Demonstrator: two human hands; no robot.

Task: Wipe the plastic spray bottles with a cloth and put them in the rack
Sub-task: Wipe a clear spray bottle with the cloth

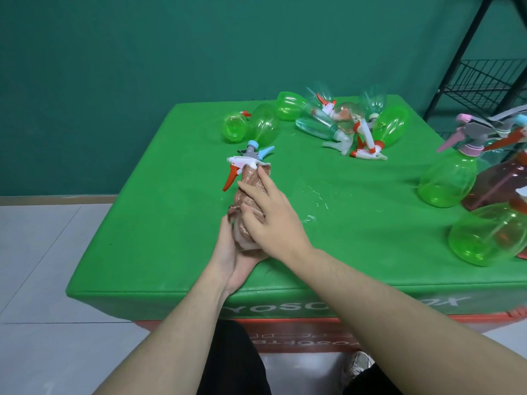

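A green padded box (171,223) stood on pale floor tiles (42,266) before a teal wall (142,52); white letters on its front edge, upside down, read partly "YOSO". Near the front edge, the left hand (231,260) cupped a cloth-wrapped spray bottle (236,166) from below while the right hand (271,215) gripped the brown cloth (251,181) around it. A black wire rack (484,81) stood past the far right corner.

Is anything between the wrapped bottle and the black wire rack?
Yes. Upright green spray bottles and a reddish one crowd the table's right edge, before the black wire rack. The cloth-wrapped spray bottle must be lifted over them.
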